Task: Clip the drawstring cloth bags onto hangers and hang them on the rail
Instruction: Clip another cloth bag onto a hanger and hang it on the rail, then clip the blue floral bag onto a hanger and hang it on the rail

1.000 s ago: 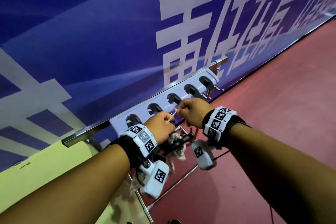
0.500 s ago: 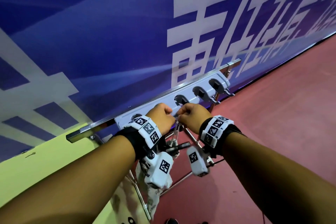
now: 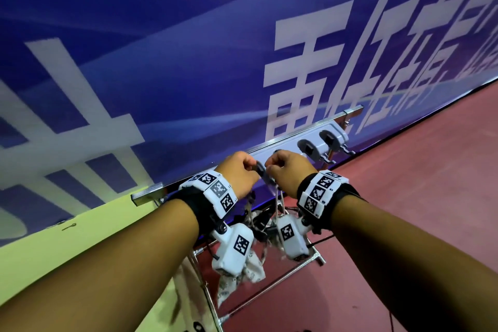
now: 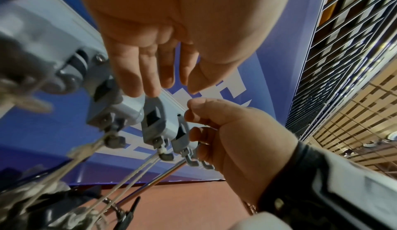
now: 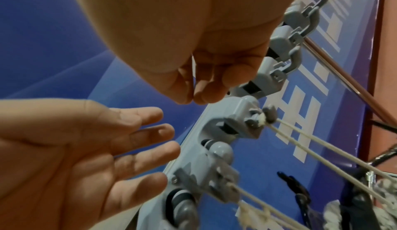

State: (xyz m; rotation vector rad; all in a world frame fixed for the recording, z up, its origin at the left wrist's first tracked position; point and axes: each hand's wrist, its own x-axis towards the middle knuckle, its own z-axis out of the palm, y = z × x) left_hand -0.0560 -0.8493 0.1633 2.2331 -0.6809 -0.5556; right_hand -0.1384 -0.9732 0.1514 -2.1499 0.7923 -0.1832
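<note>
Item 1, left hand (image 3: 239,172): my left grip is spread, fingers straight, and their tips rest on top of a dark grey plastic spring clip (image 4: 153,119).

Item 2, right hand (image 3: 289,170): just beside the left grip. Its fingertips are drawn in against the thumb and sit close to the neighbouring clip. I cannot tell whether they pinch anything.

Item 3, cream twisted cotton drawstring (image 4: 137,173): caught in the clip under my left fingertips and running taut down and away from both grips. I judge it thin, limp and slightly rough, best taken close to the clip mouth.

Item 4, off-white printed drawstring cloth bag (image 3: 250,275): hanging crumpled below both wrists. I judge it light, soft and not fragile. It would bunch if gripped by the body, so I would take it by the cord or the gathered neck.

Item 5, pale grey moulded plastic hanger bar (image 3: 340,134): stiff and smooth, with a row of hooked clips, two of them empty beyond my right grip.

Item 6, polished chrome rail (image 3: 147,194): directly behind the bar.

Item 7, glossy blue banner with white characters (image 3: 161,62): beyond both grips. A matt red floor (image 3: 404,224) lies below it.
</note>
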